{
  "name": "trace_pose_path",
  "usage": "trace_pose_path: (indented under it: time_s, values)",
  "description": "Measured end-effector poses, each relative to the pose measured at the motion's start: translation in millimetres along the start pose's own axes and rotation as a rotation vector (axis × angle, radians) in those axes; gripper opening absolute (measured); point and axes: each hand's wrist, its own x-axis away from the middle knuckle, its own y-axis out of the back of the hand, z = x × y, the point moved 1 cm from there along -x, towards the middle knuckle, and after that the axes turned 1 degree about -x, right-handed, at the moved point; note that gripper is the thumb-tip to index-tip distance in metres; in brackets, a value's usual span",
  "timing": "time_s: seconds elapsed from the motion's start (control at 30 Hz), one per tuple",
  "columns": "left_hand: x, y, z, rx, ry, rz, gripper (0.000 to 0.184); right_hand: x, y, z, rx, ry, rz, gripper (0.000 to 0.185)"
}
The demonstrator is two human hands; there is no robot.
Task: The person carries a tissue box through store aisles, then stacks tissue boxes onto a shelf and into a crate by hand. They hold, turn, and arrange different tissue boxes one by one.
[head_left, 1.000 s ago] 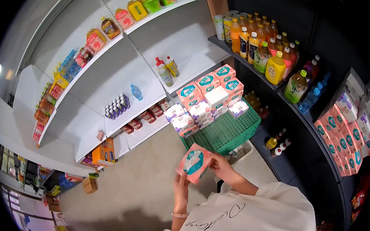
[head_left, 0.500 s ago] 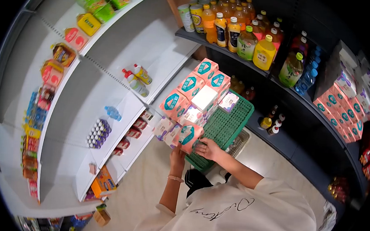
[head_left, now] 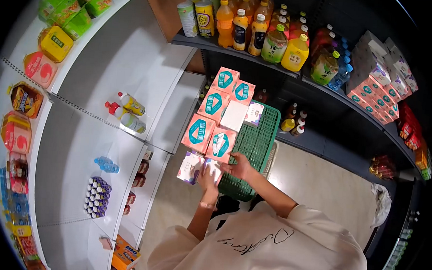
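Note:
A pink tissue pack with a teal label stands among other pink packs on the stack over the green basket. My right hand is at its lower right corner, fingers apart and touching or close to it. My left hand lies at the front edge of that pack, over a white and purple pack, its fingers partly spread. A plain white pack sits behind the pink one. Another white and purple pack is at the basket's far end.
White shelves on the left hold bottles, small purple bottles and an orange box. The dark shelf ahead carries drinks, with stacked tissue packs at the right. A white bag lies near the right shelf.
The pink pack went from my hands above the floor onto the stack. My hands moved with it and now rest at its near side. The view has turned and shifted.

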Motion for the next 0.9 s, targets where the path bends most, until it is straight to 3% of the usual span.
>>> trace_pose_path:
  time_s: [0.07, 0.17, 0.3, 0.33, 0.37, 0.43, 0.57, 0.67, 0.73, 0.8, 0.83, 0.87, 0.9]
  values:
    - [2, 31, -21, -0.128, -0.2, -0.114, 0.045, -11, 2, -3, -0.023, 0.057, 0.018, 0.047]
    - [-58, 113, -7, -0.107, -0.178, -0.218, 0.042, -20, 7, -16, -0.081, 0.136, 0.056, 0.048]
    - [-59, 114, -25, -0.07, 0.28, -0.222, 0.059, -15, -1, -17, -0.064, 0.178, -0.069, 0.048]
    - [-62, 109, -27, -0.022, 0.296, -0.145, 0.059, -15, 3, -18, -0.054, 0.184, -0.133, 0.047]
    - [-65, 104, -28, 0.024, 0.313, -0.068, 0.06, -11, 12, -13, -0.019, 0.152, 0.051, 0.052]
    - [-66, 98, -27, 0.09, 0.271, 0.06, 0.058, -6, 23, -11, -0.124, 0.219, -0.07, 0.056]
    - [-86, 107, -14, 0.146, 0.295, 0.068, 0.048, 24, 61, -6, -0.204, 0.282, -0.125, 0.061]
    - [-91, 113, -9, 0.052, 0.238, 0.17, 0.044, 37, 112, 2, -0.272, 0.339, -0.167, 0.049]
    - [-90, 113, -7, -0.043, 0.204, 0.031, 0.046, 66, 136, 8, -0.33, 0.349, -0.183, 0.042]
    - [-83, 118, -6, -0.079, 0.0, 0.209, 0.038, 90, 174, 16, -0.362, 0.366, -0.159, 0.038]
    - [-106, 125, 0, -0.159, 0.005, -0.015, 0.035, 103, 195, 20, -0.381, 0.38, -0.149, 0.036]
    - [-159, 137, 15, -0.278, -0.068, -0.039, 0.051, 119, 213, 23, -0.398, 0.411, -0.174, 0.036]
    - [-104, 105, 9, -0.276, -0.441, 0.06, 0.047, 136, 232, 27, -0.423, 0.441, -0.202, 0.036]
